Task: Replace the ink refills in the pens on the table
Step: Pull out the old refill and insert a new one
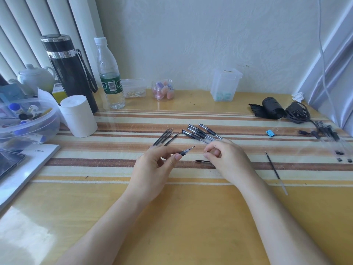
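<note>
Two bare forearms, no sleeves in view. Left hand [152, 169] and right hand [227, 159] ungloved; no rings, watch or bands; nails short, unpainted.

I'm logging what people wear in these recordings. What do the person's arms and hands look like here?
Both forearms are bare, with no sleeves in view. The left hand and right hand wear no gloves, and no rings, watch or bracelets are visible. The fingernails look short and unpainted.

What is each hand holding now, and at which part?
The left hand holds a pen by its black grip section, tip pointing away. The right hand pinches something very small at its fingertips; what it is cannot be told.
</note>
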